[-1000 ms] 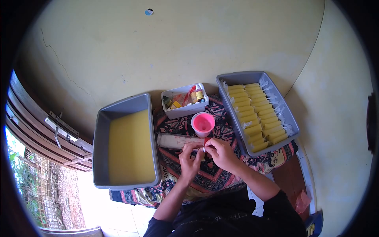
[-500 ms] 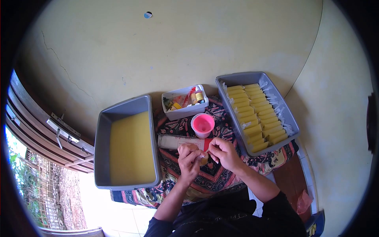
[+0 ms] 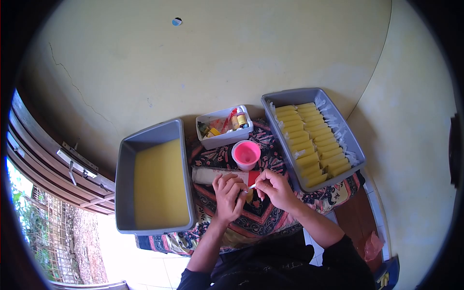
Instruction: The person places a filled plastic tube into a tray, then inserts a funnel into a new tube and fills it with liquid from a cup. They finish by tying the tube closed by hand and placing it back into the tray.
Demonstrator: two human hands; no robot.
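Note:
Over the middle of the table, my left hand (image 3: pixel 228 195) closes its fingers around the neck of a small plastic bag of yellow liquid (image 3: pixel 249 196), mostly hidden by my hands. My right hand (image 3: pixel 273 189) pinches the whitish twisted plastic end (image 3: pixel 252 186) of that bag. Just beyond my hands lies a pack in clear wrap with a red end (image 3: pixel 212 175). Behind it stands a pink funnel-like cup (image 3: pixel 247 153) set in a white container.
At left, a grey tub (image 3: pixel 193 212) holds yellow liquid. Another grey tub (image 3: pixel 355 150) at right holds rows of filled yellow bags (image 3: pixel 300 137). A white basket (image 3: pixel 220 141) with small bottles (image 3: pixel 241 117) stands at the back on the patterned cloth (image 3: pixel 256 220).
My left fingers have shifted and spread a little around the bag's neck. The right hand has turned slightly, and the twisted plastic end shows more clearly between both hands.

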